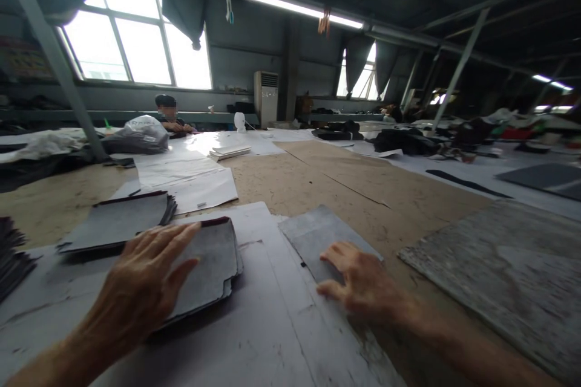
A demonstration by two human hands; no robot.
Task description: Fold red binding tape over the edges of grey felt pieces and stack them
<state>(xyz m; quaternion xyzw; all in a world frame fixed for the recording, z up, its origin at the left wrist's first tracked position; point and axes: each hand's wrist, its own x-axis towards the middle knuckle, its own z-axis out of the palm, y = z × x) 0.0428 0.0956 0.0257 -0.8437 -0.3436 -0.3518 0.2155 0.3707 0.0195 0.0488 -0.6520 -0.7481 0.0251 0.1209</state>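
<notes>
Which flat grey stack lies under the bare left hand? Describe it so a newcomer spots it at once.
On the wide brown-topped table, find the white paper sheet nearest the wearer. On it, the bare left hand lies over a flat stack of grey cloth-like sheets. Unlike the grey, dark-edged stack to its left, it shows a stepped notch at its near right corner.

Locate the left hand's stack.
Head view, left of centre: the stack lies on white paper under the left hand, a second stack beyond it to the left.

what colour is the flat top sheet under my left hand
Pale grey; the flat top sheet shows best in the head view.
</notes>
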